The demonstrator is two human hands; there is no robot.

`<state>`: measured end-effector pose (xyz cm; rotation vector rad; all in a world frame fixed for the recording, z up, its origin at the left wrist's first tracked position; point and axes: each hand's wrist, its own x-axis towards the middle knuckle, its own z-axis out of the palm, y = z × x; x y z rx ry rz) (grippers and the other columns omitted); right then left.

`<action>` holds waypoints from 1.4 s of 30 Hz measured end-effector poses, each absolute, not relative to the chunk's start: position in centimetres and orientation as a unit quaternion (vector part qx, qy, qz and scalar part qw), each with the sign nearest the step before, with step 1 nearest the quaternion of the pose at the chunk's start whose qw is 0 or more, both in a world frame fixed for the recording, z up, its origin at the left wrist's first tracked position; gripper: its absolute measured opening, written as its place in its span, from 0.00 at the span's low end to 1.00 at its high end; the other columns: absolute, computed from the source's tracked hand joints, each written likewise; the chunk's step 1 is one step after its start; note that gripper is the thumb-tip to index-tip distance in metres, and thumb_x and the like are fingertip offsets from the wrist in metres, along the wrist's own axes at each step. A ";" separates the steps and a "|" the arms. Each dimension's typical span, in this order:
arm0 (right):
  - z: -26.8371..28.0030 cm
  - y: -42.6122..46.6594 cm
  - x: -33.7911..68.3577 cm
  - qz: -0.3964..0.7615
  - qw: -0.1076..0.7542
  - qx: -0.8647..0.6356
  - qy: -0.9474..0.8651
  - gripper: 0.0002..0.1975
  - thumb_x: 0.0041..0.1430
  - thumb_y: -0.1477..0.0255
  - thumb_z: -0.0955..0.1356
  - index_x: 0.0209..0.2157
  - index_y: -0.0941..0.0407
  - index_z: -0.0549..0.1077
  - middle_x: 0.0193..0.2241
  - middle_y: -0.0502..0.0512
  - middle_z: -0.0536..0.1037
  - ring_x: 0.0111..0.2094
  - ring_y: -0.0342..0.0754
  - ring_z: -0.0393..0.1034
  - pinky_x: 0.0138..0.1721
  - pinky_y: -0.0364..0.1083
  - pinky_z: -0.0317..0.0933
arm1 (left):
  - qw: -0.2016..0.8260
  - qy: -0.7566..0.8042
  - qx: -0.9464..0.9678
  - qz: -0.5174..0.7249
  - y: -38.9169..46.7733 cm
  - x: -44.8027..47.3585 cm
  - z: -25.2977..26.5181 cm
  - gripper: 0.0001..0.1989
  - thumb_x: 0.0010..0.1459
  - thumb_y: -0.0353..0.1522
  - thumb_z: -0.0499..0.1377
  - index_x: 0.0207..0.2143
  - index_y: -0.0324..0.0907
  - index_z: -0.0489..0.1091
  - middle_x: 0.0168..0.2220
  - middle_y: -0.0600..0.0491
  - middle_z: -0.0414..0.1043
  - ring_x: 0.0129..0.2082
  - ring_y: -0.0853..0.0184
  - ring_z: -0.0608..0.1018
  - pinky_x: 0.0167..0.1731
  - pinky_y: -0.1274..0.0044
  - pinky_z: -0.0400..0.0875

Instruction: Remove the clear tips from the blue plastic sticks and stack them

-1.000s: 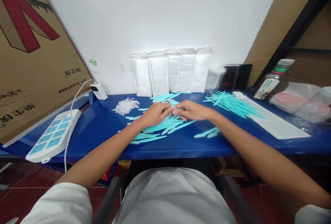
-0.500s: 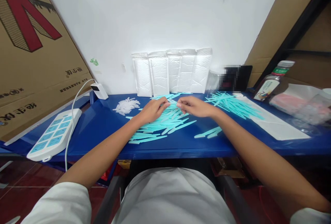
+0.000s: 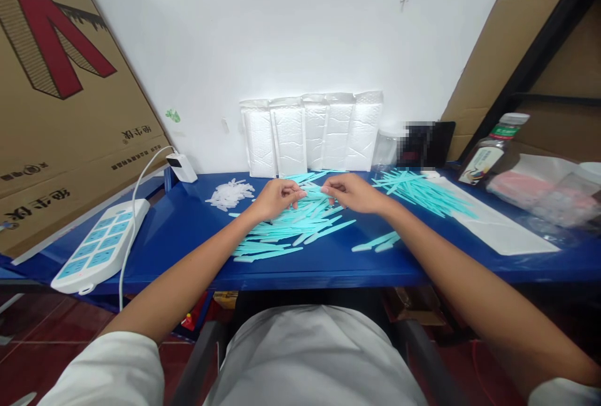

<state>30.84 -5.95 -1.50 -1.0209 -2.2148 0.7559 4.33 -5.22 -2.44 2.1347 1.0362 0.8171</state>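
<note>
Turquoise stick [image 3: 314,194] — apparently between left fingers [image 3: 297,196] and right fingers [image 3: 327,191].

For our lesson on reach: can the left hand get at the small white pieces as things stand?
Probably yes: the white pieces lie in the open on the blue table, just left of the left hand, and nothing tall seems to stand between.

Holds left hand [image 3: 277,199] and right hand [image 3: 354,193] near each other at the frame's centre, over turquoise sticks [image 3: 293,228] on the desk [image 3: 178,240]. Has small white pieces [image 3: 230,194] left of centre, another turquoise pile [image 3: 422,192] at right, white padded envelopes [image 3: 312,134] higher up.
</note>
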 end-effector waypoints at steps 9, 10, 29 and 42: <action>-1.9 -6.4 30.0 0.281 0.278 -0.354 -0.848 0.23 0.71 0.51 0.65 0.31 0.56 0.72 0.26 0.52 0.79 0.24 0.44 0.65 0.29 0.45 0.56 | 0.273 0.346 0.847 0.298 -5.9 4.9 -2.4 0.25 0.72 0.51 0.54 0.28 0.42 0.66 0.21 0.55 0.71 0.22 0.68 0.73 0.27 0.76 0.66; -1.9 -6.4 30.0 0.285 0.277 -0.353 -0.847 0.24 0.70 0.50 0.65 0.31 0.56 0.72 0.26 0.52 0.78 0.24 0.44 0.65 0.29 0.45 0.57 | 0.256 0.344 0.852 0.301 -5.8 4.9 -2.4 0.26 0.73 0.50 0.52 0.27 0.42 0.65 0.20 0.56 0.68 0.21 0.68 0.71 0.27 0.76 0.65; 0.6 -3.0 40.1 0.023 0.244 -0.599 -0.762 0.19 0.71 0.61 0.64 0.31 0.56 0.76 0.30 0.61 0.82 0.32 0.52 0.72 0.35 0.48 0.58 | -0.090 0.611 0.752 0.231 -1.5 -3.3 0.5 0.27 0.74 0.46 0.43 0.34 0.42 0.73 0.33 0.44 0.77 0.37 0.55 0.78 0.40 0.69 0.67; -0.6 -1.5 49.5 -0.022 0.075 -0.813 -0.578 0.16 0.66 0.59 0.72 0.45 0.56 0.84 0.48 0.69 0.83 0.46 0.60 0.75 0.44 0.52 0.63 | -0.098 0.743 0.662 0.017 -0.2 -7.0 0.6 0.27 0.69 0.49 0.51 0.47 0.37 0.79 0.51 0.31 0.79 0.51 0.40 0.80 0.45 0.62 0.71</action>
